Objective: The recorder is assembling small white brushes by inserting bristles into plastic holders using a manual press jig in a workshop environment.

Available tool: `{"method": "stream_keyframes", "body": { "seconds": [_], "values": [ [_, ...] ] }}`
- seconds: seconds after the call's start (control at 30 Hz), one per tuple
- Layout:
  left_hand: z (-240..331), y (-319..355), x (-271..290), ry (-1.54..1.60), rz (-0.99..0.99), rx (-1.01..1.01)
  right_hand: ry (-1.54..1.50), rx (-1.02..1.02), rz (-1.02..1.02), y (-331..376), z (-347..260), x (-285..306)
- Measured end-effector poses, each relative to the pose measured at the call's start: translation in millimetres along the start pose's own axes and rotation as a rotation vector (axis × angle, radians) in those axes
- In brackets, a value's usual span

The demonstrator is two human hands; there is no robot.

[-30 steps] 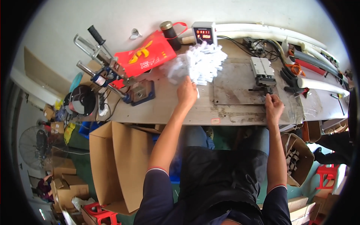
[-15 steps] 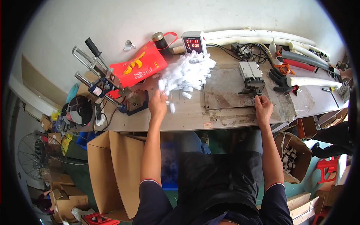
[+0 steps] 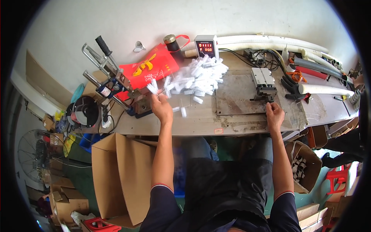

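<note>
The left hand (image 3: 161, 109) grasps several white pieces (image 3: 154, 87) fanning above its fingers (image 3: 155, 99), left of the pile (image 3: 197, 77) mid-bench, while the right hand (image 3: 274, 115) rests clenched near the bench (image 3: 201, 123) front edge.

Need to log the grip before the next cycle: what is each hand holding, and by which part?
The left hand pinches a few small white plastic pieces by their lower ends. The right hand is closed by the small metal fixture; whether it holds anything cannot be told.

Matt white plastic pieces (image 3: 197, 77) on scuffed metal plate (image 3: 239, 94)
</note>
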State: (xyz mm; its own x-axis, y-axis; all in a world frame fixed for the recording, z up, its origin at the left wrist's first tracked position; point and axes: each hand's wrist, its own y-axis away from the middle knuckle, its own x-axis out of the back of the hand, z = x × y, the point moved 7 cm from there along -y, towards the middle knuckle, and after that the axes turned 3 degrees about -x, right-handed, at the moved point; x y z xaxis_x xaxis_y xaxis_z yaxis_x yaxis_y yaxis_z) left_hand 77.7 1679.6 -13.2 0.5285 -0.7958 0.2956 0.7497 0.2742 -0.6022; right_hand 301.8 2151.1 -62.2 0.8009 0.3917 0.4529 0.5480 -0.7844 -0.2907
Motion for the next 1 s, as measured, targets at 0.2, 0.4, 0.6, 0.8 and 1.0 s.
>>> {"method": "stream_keyframes", "body": {
  "seconds": [0.2,0.4,0.6,0.8,1.0],
  "values": [
    [11.0,-9.0,-2.4,0.161,0.094,0.055,0.004,-0.004,-0.010,-0.3,1.6,-2.5],
    [43.6,10.6,-37.5,0.178,-0.029,-0.027,-0.010,0.032,0.050,0.6,-1.3,3.1],
    [89.7,83.8,-89.3,0.362,-0.316,-0.113,-0.378,0.074,-0.166,26.3,-21.4,-34.6],
    [130.0,159.4,-128.1,0.704,-0.651,0.305,-0.611,-0.031,-0.379,53.5,-80.6,-72.1],
    [154.9,205.9,-132.5,0.777,-0.742,0.403,-0.722,-0.249,-0.424,59.3,-81.1,-61.1]
  ]
}}
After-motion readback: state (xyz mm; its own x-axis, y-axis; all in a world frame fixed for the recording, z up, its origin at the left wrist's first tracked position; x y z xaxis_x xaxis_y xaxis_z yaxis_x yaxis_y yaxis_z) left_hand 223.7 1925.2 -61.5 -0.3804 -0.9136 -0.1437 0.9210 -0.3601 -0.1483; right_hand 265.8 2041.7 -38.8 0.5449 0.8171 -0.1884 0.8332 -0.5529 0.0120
